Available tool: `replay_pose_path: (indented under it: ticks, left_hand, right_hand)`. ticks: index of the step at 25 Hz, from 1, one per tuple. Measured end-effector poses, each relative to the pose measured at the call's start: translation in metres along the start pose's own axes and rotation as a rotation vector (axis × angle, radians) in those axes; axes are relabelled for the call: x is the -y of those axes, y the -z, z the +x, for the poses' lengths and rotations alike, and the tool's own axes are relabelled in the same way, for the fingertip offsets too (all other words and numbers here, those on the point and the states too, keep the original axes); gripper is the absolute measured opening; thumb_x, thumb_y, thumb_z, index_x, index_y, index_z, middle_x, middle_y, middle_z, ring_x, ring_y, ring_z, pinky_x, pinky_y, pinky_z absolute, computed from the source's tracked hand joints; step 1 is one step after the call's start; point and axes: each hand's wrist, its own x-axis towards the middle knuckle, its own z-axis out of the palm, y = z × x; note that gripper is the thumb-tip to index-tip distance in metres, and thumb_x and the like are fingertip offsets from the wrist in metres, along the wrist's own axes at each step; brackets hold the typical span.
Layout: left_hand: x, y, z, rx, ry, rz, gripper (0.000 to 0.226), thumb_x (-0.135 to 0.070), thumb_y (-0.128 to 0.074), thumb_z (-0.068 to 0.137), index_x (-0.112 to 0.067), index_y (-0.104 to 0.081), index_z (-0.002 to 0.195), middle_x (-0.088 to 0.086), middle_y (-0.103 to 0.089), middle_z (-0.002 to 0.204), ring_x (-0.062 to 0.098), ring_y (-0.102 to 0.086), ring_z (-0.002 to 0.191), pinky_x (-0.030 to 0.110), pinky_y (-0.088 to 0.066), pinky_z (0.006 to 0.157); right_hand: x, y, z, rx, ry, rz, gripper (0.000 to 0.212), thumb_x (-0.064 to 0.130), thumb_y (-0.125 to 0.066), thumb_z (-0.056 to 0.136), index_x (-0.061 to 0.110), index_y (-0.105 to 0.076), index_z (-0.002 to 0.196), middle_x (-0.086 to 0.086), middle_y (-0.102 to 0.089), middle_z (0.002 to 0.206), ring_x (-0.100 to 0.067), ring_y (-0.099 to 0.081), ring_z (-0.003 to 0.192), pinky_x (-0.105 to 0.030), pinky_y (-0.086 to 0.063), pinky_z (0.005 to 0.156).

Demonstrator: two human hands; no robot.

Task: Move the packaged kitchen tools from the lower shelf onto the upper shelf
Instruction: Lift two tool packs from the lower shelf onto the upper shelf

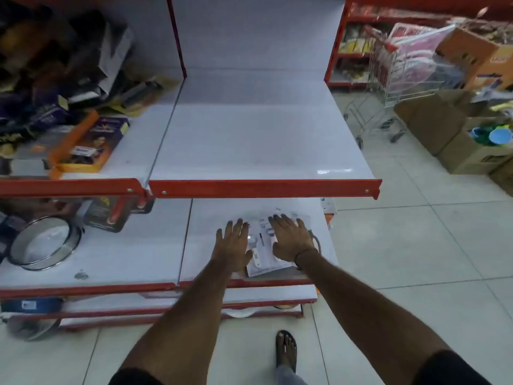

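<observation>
A pile of flat, clear-and-white packaged kitchen tools (262, 247) lies on the lower shelf (211, 215), near its right front corner. My left hand (233, 245) rests flat on the pile's left side with fingers spread. My right hand (293, 238) lies flat on its right side, fingers spread too. Neither hand is closed around a package. The upper shelf (261, 134), white with a red front lip, is bare in this bay. Parts of the packages are hidden under my palms.
The left bay holds boxed goods (88, 143) on the upper level and a round metal sieve (44, 243) below. A shopping trolley (399, 70) and cardboard boxes (455, 134) stand on the tiled floor at right. My sandalled foot (286, 348) is near the shelf base.
</observation>
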Motion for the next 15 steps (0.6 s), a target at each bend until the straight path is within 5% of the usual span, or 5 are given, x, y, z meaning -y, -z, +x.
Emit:
replay_pose_path:
  ticks: [3, 6, 10, 15]
  left_hand:
    - [0.005, -0.025, 0.042, 0.015, 0.009, -0.031, 0.11, -0.068, -0.086, 0.036, -0.009, -0.065, 0.126, 0.017, -0.066, 0.131, 0.042, -0.065, 0.116, 0.065, -0.052, 0.085]
    - [0.003, -0.027, 0.061, 0.05, -0.061, 0.049, 0.107, -0.058, -0.092, 0.031, -0.007, -0.067, 0.122, 0.017, -0.073, 0.115, 0.04, -0.07, 0.105, 0.067, -0.052, 0.083]
    - [-0.002, -0.005, 0.063, -0.03, -0.035, 0.076, 0.073, -0.034, -0.095, 0.044, -0.007, -0.07, 0.107, 0.016, -0.071, 0.103, 0.035, -0.071, 0.089, 0.06, -0.056, 0.084]
    - [-0.009, 0.039, 0.044, -0.094, -0.004, -0.162, 0.044, -0.009, -0.068, 0.079, -0.007, -0.058, 0.122, 0.016, -0.057, 0.12, 0.036, -0.062, 0.101, 0.046, -0.05, 0.092]
  right_hand:
    - [-0.009, -0.013, 0.034, 0.09, 0.068, -0.154, 0.08, 0.037, -0.051, 0.092, 0.019, -0.008, 0.157, -0.003, -0.007, 0.167, -0.024, -0.003, 0.155, -0.058, -0.001, 0.123]
    - [-0.016, -0.023, 0.057, 0.131, 0.143, -0.215, 0.082, 0.036, -0.059, 0.087, 0.02, -0.017, 0.156, -0.008, -0.021, 0.164, -0.028, -0.014, 0.153, -0.062, -0.006, 0.121]
    - [-0.019, -0.02, 0.066, -0.072, 0.218, -0.198, 0.069, 0.019, -0.077, 0.064, 0.013, -0.058, 0.13, -0.015, -0.066, 0.125, -0.036, -0.058, 0.123, -0.059, -0.032, 0.112]
    - [-0.016, 0.017, 0.038, -0.095, 0.156, -0.22, 0.05, 0.019, -0.071, 0.076, 0.008, -0.059, 0.123, -0.015, -0.058, 0.127, -0.036, -0.058, 0.114, -0.048, -0.043, 0.102]
